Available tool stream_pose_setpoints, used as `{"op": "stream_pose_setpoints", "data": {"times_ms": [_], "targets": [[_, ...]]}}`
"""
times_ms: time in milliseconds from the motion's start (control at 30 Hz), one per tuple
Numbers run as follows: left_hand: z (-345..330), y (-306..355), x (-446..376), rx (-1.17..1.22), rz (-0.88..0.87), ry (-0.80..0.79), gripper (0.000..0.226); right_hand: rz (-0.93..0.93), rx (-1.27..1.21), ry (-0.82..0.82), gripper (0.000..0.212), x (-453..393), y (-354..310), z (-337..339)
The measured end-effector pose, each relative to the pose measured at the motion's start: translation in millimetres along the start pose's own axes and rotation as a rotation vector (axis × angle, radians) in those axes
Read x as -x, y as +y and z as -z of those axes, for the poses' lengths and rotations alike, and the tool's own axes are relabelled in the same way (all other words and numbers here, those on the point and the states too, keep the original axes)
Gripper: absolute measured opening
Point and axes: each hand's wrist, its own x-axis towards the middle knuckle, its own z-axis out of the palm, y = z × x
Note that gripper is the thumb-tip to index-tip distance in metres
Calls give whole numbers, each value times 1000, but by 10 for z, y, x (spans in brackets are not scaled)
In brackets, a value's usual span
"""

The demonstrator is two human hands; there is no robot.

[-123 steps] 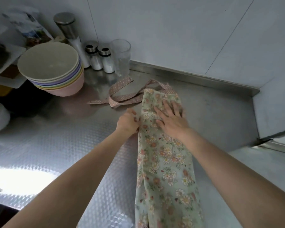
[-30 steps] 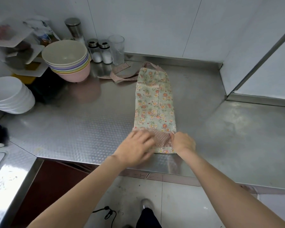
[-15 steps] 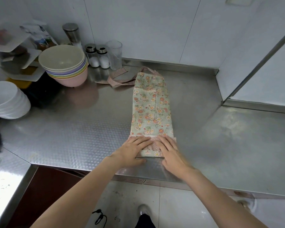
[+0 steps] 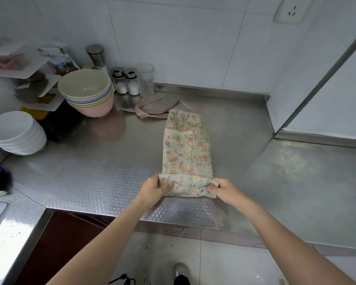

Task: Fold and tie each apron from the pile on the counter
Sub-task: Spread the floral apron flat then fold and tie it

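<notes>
Head view is showing my left hand [image 4: 152,190] and right hand [image 4: 224,191] pinching the apron [image 4: 186,149] on the worktop [image 4: 90,171], rolling its near end (straps [image 4: 150,106] untied), so next I'm judging more even rolling.

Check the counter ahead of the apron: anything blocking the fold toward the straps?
Nothing visible. Both hands, left hand and right hand, grip the apron at its near end; only bare counter flanks it up to the straps.

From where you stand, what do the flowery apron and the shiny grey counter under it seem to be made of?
The pale green floral apron looks like thin woven cloth, probably cotton: matte, and it creases softly where the left hand and right hand roll its end. The grey counter looks like stainless steel: glossy, reflective, embossed with small diamonds.
</notes>
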Motion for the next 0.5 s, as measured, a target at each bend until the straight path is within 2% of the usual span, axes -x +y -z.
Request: {"op": "stream_pose_setpoints", "data": {"times_ms": [100,267,367,500], "targets": [[-59,37,91,79,-12,104,17,-57,-322,62,13,110,-28,-56],[-192,79,116,78,-3,188,15,-81,-580,224,16,190,-38,-300],[-218,51,47,22,43,195,23,-76,-409,370,18,160,-85,-338],[-182,94,-43,-295,75,247,27,-160,-14,404,31,38,-122,-343]]}}
